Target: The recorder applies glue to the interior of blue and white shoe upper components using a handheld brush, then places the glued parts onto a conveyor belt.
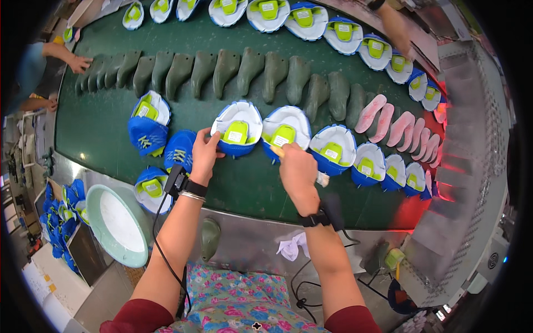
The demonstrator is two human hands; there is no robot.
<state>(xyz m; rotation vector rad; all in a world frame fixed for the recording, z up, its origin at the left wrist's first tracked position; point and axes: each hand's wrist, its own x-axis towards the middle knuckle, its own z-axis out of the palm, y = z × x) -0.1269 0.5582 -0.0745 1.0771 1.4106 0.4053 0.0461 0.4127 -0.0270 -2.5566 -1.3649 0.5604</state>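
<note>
While the left hand [205,156] worked the near side of the pair, its thumb and fingers came right up against the edge of the left upper [237,119]; whether they had a real pinch on it or merely rested there, nobody could tell from above. Over on the other side, the right hand [298,171] was a clear call: knuckles up, a fist wrapped around a slim tool [322,179], one pale end poking out beside the wrist, and that fist sat tight against the lower edge of the right upper [294,119].

And there they were, two blue cups side by side on the green table [236,191], white lining showing, a lime patch in each, more of their kind curving off to the right. Lasts [251,71] lined up beyond them, pink insoles [398,129] further right.

Now, the handling! Each upper looked light, a few layers of fabric and padding, soft enough to buckle under a hard squeeze. The thick white rim seemed springy; the blue wall probably had more body. Slippery? Not likely, unless something wet lay on the lining, and that could not be made out. Fragile it hardly seemed, though the pale lining might mark easily. The best hold, then, was low on the blue outside, thumb and fingers pinching the wall lightly, clear of the white face.
</note>
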